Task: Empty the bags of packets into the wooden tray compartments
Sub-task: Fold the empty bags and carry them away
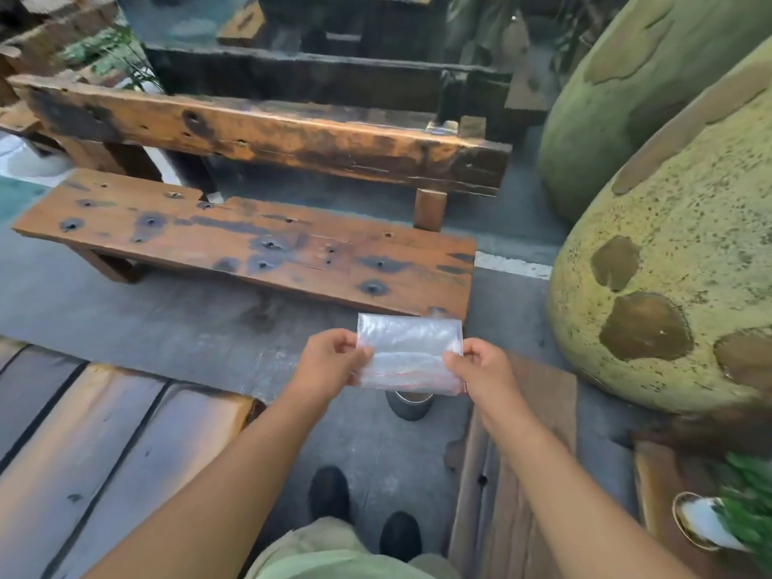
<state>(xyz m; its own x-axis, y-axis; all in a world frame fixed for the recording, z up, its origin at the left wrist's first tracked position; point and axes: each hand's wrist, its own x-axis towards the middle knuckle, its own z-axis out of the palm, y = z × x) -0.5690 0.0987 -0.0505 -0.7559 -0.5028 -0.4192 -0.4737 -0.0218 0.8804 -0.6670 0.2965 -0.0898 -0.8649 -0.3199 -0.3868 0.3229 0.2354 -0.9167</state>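
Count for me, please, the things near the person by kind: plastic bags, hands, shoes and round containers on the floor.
clear plastic bag: 1
hands: 2, the left hand and the right hand, each pinching a side of the bag
black shoes: 2
round container, partly hidden behind the bag: 1
Total: 6

Across the grey floor (125,311), a low knotted wooden bench (250,244), with a heavier weathered beam (267,131) farther behind. On the right, mottled yellow-green boulders (668,252). Near left, dark planks (104,432); near right, blurred green leaves (747,499).
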